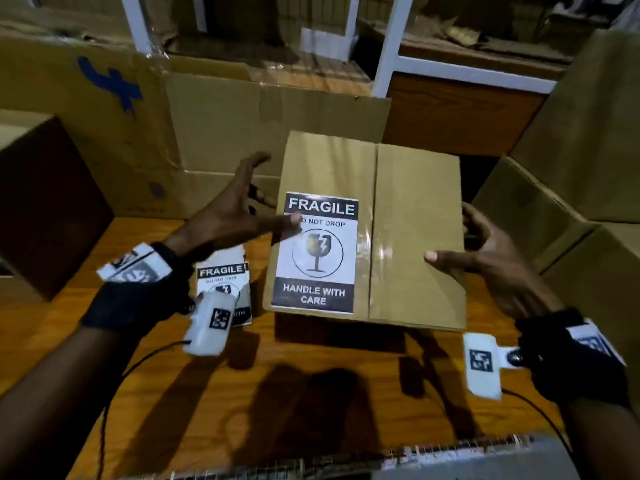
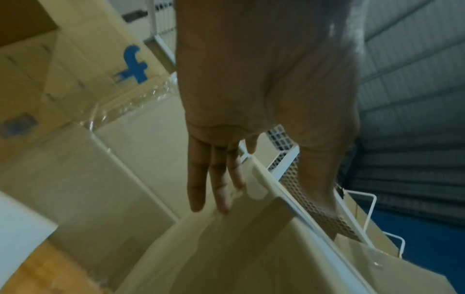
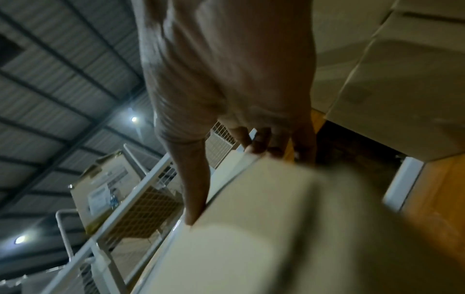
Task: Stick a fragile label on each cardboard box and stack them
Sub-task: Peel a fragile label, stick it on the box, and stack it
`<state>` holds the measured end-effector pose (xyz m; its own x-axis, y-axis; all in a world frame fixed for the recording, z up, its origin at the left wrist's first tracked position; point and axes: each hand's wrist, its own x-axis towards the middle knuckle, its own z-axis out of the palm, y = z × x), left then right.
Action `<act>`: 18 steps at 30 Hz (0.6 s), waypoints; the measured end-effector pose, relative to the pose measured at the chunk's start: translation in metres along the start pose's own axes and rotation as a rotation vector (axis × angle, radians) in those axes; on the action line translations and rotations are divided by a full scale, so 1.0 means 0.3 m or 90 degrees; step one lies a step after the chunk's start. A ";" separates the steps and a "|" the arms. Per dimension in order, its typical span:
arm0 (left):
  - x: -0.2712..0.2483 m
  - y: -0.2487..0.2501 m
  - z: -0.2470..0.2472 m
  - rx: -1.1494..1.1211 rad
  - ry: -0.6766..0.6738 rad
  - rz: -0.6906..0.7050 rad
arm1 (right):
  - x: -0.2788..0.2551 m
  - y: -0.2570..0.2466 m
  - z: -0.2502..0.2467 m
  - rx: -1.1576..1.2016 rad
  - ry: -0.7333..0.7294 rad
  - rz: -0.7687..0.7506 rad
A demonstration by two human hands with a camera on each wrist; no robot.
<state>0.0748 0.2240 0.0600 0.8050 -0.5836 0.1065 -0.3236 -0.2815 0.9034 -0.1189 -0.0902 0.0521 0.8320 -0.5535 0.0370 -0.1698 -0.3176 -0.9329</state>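
**Centrally placed: a labelled box between my two hands**

Centrally, on the orange-brown wooden table, I see the brown taped cardboard box standing with its top flaps sealed by clear tape along the seam. The white-and-black rectangular fragile label lies flat on the left half of the box top, reading "FRAGILE", "DO NOT DROP" and "HANDLE WITH CARE" around a broken-glass symbol.

My left hand is at the box's left side, fingers straight and spread, grasping nothing; its thumb reaches over the label's upper left edge. In the left wrist view the fingers point down beside the box's edge, but I cannot tell whether they touch it.

My right hand is at the box's right edge, fingers loosely extended and released. Its thumb lies over the top surface; in the right wrist view the fingers touch the box's far corner.

A small stack of spare white fragile labels lies on the table just left of the box, partly hidden by my left wrist camera. Larger plain brown cardboard cartons stand behind and to both sides.
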 end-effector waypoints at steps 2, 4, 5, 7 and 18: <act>-0.032 0.052 -0.001 0.025 0.021 0.005 | -0.049 -0.004 -0.013 0.006 -0.020 -0.010; -0.066 0.101 0.007 0.054 0.030 0.014 | -0.096 -0.005 -0.020 0.004 -0.033 -0.022; -0.089 0.124 0.014 0.070 0.032 0.019 | -0.122 0.000 -0.024 0.000 -0.043 -0.023; -0.144 0.153 0.031 0.097 0.037 0.026 | -0.187 0.021 -0.035 -0.013 -0.064 -0.033; -0.502 0.132 0.107 0.137 0.071 0.083 | -0.391 -0.068 -0.053 -0.080 -0.059 -0.177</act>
<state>-0.0752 0.2762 0.0664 0.7956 -0.5416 0.2715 -0.5166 -0.3723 0.7711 -0.2214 -0.0312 0.0725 0.8996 -0.3609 0.2460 0.0118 -0.5430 -0.8397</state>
